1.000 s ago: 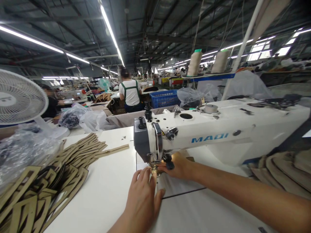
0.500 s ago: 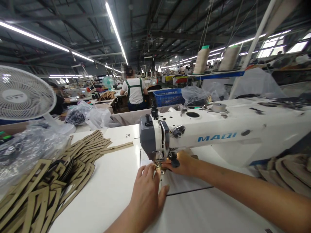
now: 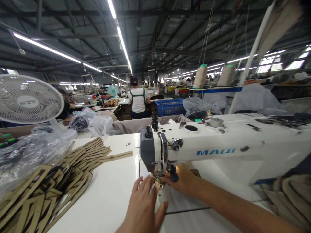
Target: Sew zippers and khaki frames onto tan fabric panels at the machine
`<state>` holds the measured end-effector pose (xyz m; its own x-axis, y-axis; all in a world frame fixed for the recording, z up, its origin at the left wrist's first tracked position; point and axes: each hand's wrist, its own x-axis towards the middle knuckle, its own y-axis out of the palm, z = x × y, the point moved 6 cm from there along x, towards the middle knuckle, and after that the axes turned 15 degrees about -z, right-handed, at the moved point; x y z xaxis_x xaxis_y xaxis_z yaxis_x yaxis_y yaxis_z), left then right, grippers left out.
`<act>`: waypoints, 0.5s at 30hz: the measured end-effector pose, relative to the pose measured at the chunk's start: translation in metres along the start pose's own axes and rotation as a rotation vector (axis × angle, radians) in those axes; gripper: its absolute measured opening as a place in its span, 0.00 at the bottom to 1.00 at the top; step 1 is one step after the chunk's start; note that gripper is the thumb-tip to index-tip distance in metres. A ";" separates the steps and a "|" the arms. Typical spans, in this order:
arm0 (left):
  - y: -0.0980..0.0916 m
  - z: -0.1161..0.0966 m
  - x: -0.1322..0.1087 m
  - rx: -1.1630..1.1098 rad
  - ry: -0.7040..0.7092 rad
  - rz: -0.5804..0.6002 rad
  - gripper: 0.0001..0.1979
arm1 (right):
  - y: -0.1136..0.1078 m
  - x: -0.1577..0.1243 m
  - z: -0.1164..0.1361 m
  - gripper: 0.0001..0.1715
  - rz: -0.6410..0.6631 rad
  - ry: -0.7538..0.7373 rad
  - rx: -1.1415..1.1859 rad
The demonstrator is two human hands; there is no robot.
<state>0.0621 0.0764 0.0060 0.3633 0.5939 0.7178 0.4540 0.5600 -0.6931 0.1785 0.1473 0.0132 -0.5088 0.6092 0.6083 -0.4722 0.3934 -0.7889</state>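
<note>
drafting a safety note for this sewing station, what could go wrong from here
The left hand and right hand both reach close to the needle area of the sewing machine, so a slip might catch a finger.
One tan strip juts from the pile toward the machine and could get snagged.
Loose plastic lies near the fan; if that runs, moving air might shift it.

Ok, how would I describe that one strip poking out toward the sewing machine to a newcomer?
Start at the big white sewing machine marked MAQI, then look left across the white tabletop to the heap of tan strips. From the heap's upper right, one straight strip juts out toward the machine. Its neighbours lie bunched together, while this one's end stretches out on its own.
</note>
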 end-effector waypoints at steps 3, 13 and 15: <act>-0.002 0.002 -0.003 0.024 0.048 -0.023 0.11 | -0.010 -0.004 -0.014 0.10 0.064 0.160 -0.037; -0.003 -0.004 -0.005 -0.052 0.040 0.061 0.08 | -0.035 -0.047 0.021 0.15 0.097 0.293 0.103; -0.005 -0.005 -0.002 -0.036 0.014 0.083 0.07 | -0.027 -0.052 0.038 0.26 0.035 0.163 0.190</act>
<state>0.0635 0.0693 0.0089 0.4123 0.6292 0.6589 0.4505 0.4878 -0.7477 0.1908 0.0790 0.0058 -0.4113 0.7292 0.5469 -0.5915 0.2430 -0.7688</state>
